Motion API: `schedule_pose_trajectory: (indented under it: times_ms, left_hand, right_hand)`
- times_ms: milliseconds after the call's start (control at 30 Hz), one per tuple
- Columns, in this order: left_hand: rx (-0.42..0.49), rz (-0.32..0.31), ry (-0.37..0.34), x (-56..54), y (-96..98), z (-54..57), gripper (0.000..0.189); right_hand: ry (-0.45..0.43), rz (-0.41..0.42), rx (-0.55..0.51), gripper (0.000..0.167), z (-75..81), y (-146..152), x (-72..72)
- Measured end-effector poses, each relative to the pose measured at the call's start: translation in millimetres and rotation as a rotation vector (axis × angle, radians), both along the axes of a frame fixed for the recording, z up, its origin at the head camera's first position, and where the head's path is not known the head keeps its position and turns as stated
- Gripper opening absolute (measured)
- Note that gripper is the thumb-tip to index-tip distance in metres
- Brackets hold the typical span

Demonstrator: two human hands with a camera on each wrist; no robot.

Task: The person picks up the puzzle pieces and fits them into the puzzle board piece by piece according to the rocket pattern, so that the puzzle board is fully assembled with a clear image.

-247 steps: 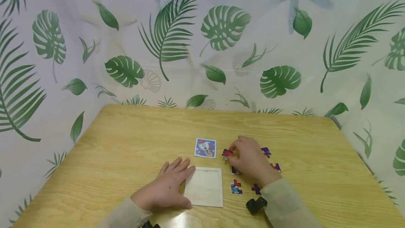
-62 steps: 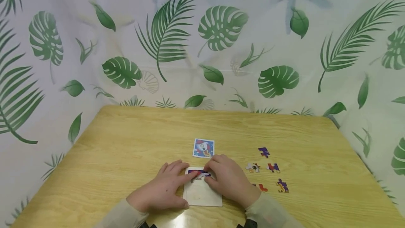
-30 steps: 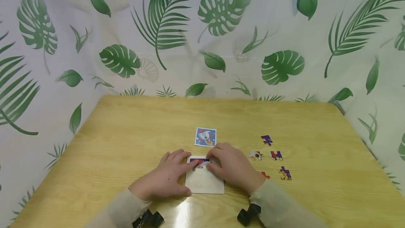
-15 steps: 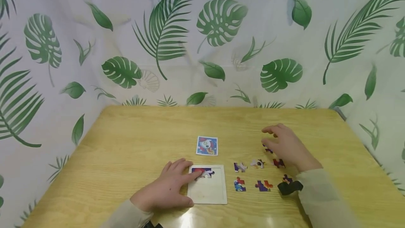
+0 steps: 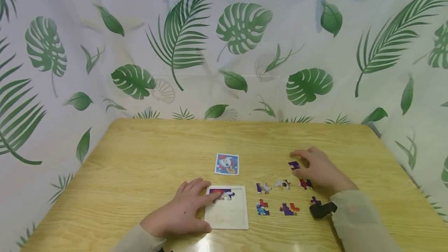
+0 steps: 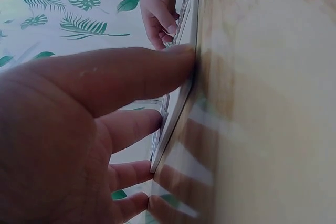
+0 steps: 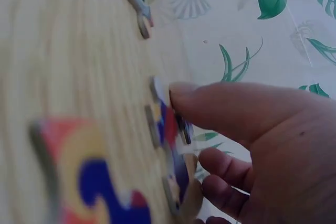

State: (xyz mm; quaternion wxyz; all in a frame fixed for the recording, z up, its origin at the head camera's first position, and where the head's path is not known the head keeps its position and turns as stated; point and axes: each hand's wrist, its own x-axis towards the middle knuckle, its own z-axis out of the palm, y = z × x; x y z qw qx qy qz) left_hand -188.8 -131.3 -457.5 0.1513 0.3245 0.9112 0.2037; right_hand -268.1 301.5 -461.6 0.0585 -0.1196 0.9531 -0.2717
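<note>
My left hand (image 5: 182, 209) rests along the left edge of a white square puzzle tray (image 5: 241, 226), fingers spread, index finger touching joined jigsaw pieces (image 5: 229, 195) in its top left part. In the left wrist view, the thumb lies against the tray's edge. To the right, my right hand (image 5: 320, 170) hovers over loose pieces, its thumb and index finger apart on either side of a purple jigsaw piece (image 5: 293, 165). A red and purple piece (image 5: 305, 184) lies partly under the thumb. The right wrist view shows the thumb (image 7: 210, 103) close to pieces on the table.
Behind the tray lies a square picture card with a rocket (image 5: 226, 164). More loose pieces lie between tray and right hand, among them a white and purple one (image 5: 263, 188) and an orange and purple one (image 5: 289, 209). A leaf-patterned curtain (image 5: 196, 100) borders the wooden table (image 5: 157, 151).
The bare tray of the earliest frame now has joined pieces at its top left. My right hand has left the tray and moved right to the purple piece; my left hand stays on the tray.
</note>
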Motion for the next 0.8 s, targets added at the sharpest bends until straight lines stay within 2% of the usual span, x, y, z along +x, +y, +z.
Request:
schedule_pose_trajectory:
  times_ms: [267,500,667,800]
  left_hand:
    - [0.000,-0.003,0.013,0.1,-1.1,-0.3,0.086]
    - [-0.001,0.007,0.007,1.7,-0.9,-1.2,0.086]
    - [-0.003,0.015,0.005,1.5,-1.8,0.9,0.086]
    - [0.003,0.019,0.005,1.4,-1.4,1.2,0.087]
  right_hand:
    - [0.067,-0.022,0.041,0.034,-3.5,-6,-1.5]
    - [0.047,-0.048,0.059,0.034,-3.6,-10,-0.8]
    - [-0.002,-0.084,-0.005,0.030,-2.5,-13,0.0]
    - [0.004,-0.109,-0.030,0.025,-3.8,-13,-0.6]
